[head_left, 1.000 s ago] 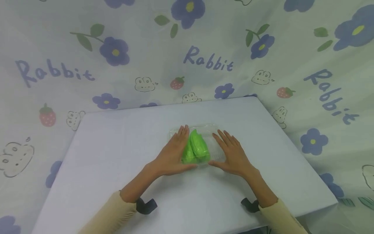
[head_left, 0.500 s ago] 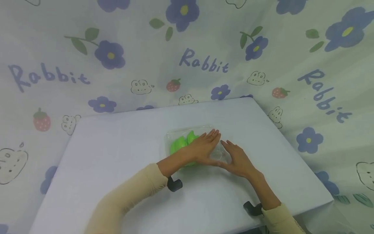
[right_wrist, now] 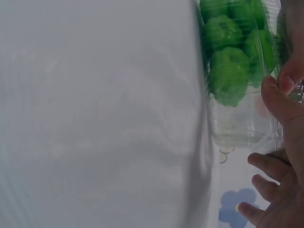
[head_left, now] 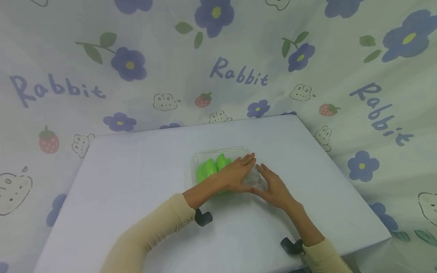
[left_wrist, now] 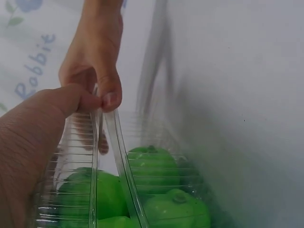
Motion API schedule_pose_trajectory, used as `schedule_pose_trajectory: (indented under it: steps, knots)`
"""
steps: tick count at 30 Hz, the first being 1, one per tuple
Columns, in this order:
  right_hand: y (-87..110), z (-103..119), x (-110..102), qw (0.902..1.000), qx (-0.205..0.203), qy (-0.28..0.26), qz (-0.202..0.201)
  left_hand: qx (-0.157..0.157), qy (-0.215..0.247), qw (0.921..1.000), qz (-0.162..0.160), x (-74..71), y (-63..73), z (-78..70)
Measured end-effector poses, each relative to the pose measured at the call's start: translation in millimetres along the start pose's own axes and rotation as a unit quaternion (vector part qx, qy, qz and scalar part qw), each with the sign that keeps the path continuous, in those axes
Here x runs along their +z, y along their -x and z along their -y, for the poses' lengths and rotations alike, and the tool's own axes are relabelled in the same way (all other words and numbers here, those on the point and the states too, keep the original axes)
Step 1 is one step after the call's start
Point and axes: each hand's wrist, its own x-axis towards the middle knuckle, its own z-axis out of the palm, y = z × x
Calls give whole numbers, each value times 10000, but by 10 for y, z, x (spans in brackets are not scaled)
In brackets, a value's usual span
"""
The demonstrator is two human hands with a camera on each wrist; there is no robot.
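A clear plastic clamshell box [head_left: 196, 155] lies on the table, with several glossy green, lobed vegetables like peppers [head_left: 206, 171] inside. My left hand [head_left: 235, 176] reaches across the box from the left, fingers straight, thumb at its front rim. At the right end is my right hand [head_left: 276, 189], fingers spread and thumb meeting the left thumb. Both thumbs press on the rim in the left wrist view, where a narrow gap shows between lid edge and base edge [left_wrist: 124, 171]. In the right wrist view, the right hand's lower fingers [right_wrist: 268, 190] stand apart from the box.
A white cloth covers the table [head_left: 136, 170]. Behind and beside it hangs a curtain [head_left: 164, 49] printed with flowers, rabbits and strawberries. Dark camera mounts [head_left: 203, 218] sit under both wrists.
My left hand has moved right across the box, from its left side to beside my right hand, so the thumbs meet. The right hand has barely moved.
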Motion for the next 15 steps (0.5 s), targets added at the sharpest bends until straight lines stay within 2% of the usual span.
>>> schedule_pose_trajectory:
  steps: [6,15]
  knots:
    - [-4,37,-8,9996,265,-10,-111,12,170,9998,-102,8,0,-16]
    - [-7,28,13,9991,317,-137,-263,82,164,9996,-200,26,7,-21]
